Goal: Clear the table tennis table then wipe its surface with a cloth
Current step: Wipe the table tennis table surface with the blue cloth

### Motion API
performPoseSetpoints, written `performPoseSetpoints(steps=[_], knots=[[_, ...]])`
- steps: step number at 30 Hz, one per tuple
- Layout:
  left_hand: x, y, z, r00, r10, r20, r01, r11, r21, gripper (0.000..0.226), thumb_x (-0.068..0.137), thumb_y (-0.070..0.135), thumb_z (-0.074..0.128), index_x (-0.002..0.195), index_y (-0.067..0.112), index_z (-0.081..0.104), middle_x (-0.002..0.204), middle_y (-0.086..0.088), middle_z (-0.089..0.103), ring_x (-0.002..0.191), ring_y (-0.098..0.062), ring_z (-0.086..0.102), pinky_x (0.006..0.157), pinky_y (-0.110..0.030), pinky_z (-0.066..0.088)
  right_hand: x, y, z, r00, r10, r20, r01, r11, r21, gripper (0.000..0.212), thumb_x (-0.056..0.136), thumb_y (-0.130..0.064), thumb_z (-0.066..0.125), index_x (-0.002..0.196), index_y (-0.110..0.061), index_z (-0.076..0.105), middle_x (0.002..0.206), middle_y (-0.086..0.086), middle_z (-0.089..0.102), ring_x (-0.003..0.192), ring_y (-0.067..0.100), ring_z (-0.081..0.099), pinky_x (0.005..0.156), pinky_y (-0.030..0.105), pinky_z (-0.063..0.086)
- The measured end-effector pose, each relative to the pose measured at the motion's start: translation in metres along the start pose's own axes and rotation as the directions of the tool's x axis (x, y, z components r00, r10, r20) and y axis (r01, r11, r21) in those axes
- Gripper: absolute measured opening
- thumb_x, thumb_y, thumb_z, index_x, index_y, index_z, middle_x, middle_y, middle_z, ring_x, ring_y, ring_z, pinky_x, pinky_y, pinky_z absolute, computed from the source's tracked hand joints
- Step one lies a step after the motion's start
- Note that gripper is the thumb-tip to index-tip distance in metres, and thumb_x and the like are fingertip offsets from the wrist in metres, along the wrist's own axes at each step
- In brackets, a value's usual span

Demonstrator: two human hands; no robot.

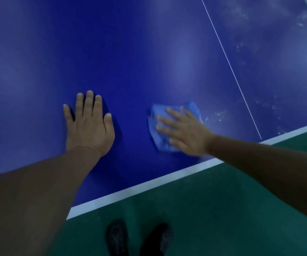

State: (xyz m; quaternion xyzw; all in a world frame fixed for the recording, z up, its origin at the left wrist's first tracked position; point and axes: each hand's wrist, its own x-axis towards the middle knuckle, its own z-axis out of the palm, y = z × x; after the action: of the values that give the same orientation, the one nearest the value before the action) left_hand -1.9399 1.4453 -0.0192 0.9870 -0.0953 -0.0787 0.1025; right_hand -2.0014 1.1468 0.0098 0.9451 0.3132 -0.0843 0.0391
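Both grips flat-fingered — right hand point(184, 132) presses cloth point(175, 124), left hand point(89, 126) on table point(130, 52).

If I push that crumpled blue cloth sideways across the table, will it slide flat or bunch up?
Likely floppy: the crumpled blue cloth already lies in soft folds under the right hand. It probably slides easily on the smooth blue table top, since flat fingers press it down. Its loose edges may bunch.

Dull green floor point(213, 215) below
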Motion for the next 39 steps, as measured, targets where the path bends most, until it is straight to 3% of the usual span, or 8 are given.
performPoseSetpoints(steps=[4, 10, 16, 22, 31, 34, 37, 39], knots=[[-0.002, 0.000, 0.001, 1.000, -0.001, -0.008, 0.001, 1.000, 0.008, 0.064, 0.102, 0.045, 0.009, 0.158, 0.014, 0.009, 0.167, -0.003, -0.001, 0.153, -0.020, -0.010, 0.122, -0.053, -0.007, 0.065, -0.026, -0.004, 0.866, 0.495, -0.067, -0.483, 0.864, 0.141, 0.052, 0.103, -0.042, 0.027, 0.154, -0.031, 0.030, 0.165, -0.004, 0.019, 0.152, 0.030, 0.014, 0.116, 0.061, 0.018], [-0.001, 0.000, 0.002, 1.000, 0.000, -0.014, 0.000, 1.000, 0.001, 0.064, 0.102, 0.045, 0.011, 0.158, 0.014, 0.010, 0.167, -0.004, 0.002, 0.153, -0.021, -0.008, 0.121, -0.053, -0.007, -0.045, -0.084, 0.023, 0.998, 0.056, -0.018, -0.054, 0.996, 0.077, 0.049, 0.104, -0.044, 0.029, 0.151, -0.031, 0.037, 0.163, -0.002, 0.024, 0.151, 0.031, 0.016, 0.119, 0.058, 0.013], [0.001, 0.000, 0.000, 1.000, -0.002, -0.016, 0.002, 1.000, -0.007, 0.064, 0.102, 0.044, 0.014, 0.158, 0.013, 0.011, 0.167, -0.004, 0.002, 0.153, -0.021, -0.008, 0.122, -0.054, -0.006, -0.007, -0.051, 0.014, 0.763, 0.645, -0.032, -0.639, 0.761, 0.110, 0.057, 0.101, -0.043, 0.019, 0.153, -0.028, 0.034, 0.163, -0.001, 0.025, 0.152, 0.031, 0.013, 0.120, 0.060, 0.009], [0.001, 0.003, -0.002, 0.999, -0.009, -0.032, 0.008, 0.999, -0.032, 0.068, 0.098, 0.044, 0.011, 0.157, 0.011, 0.017, 0.167, -0.005, 0.007, 0.153, -0.021, -0.003, 0.122, -0.053, -0.005, 0.080, -0.111, 0.014, 0.805, 0.587, -0.090, -0.554, 0.797, 0.240, 0.054, 0.101, -0.042, 0.026, 0.149, -0.023, 0.041, 0.160, 0.002, 0.031, 0.150, 0.030, 0.019, 0.120, 0.058, 0.010], [-0.001, 0.004, -0.004, 1.000, -0.009, -0.016, 0.008, 0.999, -0.032, 0.071, 0.096, 0.047, 0.008, 0.157, 0.012, 0.016, 0.167, -0.005, 0.007, 0.153, -0.021, -0.005, 0.122, -0.052, -0.007, -0.036, 0.015, 0.029, 0.011, 0.993, 0.118, -0.948, -0.028, 0.318, 0.054, 0.104, -0.039, 0.023, 0.157, -0.027, 0.021, 0.166, -0.001, 0.013, 0.153, 0.029, 0.007, 0.119, 0.060, 0.008], [-0.001, 0.004, -0.004, 1.000, -0.005, -0.010, 0.005, 0.999, -0.035, 0.072, 0.096, 0.048, 0.008, 0.158, 0.012, 0.015, 0.167, -0.005, 0.006, 0.153, -0.021, -0.006, 0.122, -0.052, -0.007, -0.056, 0.017, 0.029, -0.140, 0.973, 0.186, -0.915, -0.199, 0.350, 0.055, 0.105, -0.039, 0.017, 0.158, -0.027, 0.013, 0.167, -0.002, 0.005, 0.153, 0.026, -0.001, 0.120, 0.060, 0.002], [0.000, 0.004, -0.004, 1.000, -0.001, -0.015, 0.000, 0.999, -0.037, 0.072, 0.096, 0.048, 0.007, 0.158, 0.013, 0.015, 0.167, -0.004, 0.005, 0.153, -0.020, -0.006, 0.122, -0.052, -0.007, -0.011, 0.001, 0.022, -0.056, 0.990, 0.128, -0.929, -0.099, 0.358, 0.054, 0.105, -0.038, 0.020, 0.157, -0.024, 0.020, 0.166, 0.001, 0.011, 0.153, 0.030, 0.005, 0.120, 0.059, 0.007], [0.000, 0.004, -0.003, 1.000, -0.005, -0.015, 0.004, 0.999, -0.037, 0.072, 0.095, 0.049, 0.006, 0.158, 0.013, 0.015, 0.167, -0.004, 0.005, 0.153, -0.019, -0.007, 0.122, -0.052, -0.007, 0.022, -0.019, 0.020, 0.190, 0.979, 0.066, -0.929, 0.158, 0.333, 0.053, 0.104, -0.039, 0.022, 0.156, -0.026, 0.024, 0.166, 0.000, 0.013, 0.152, 0.029, 0.008, 0.119, 0.055, 0.009]])
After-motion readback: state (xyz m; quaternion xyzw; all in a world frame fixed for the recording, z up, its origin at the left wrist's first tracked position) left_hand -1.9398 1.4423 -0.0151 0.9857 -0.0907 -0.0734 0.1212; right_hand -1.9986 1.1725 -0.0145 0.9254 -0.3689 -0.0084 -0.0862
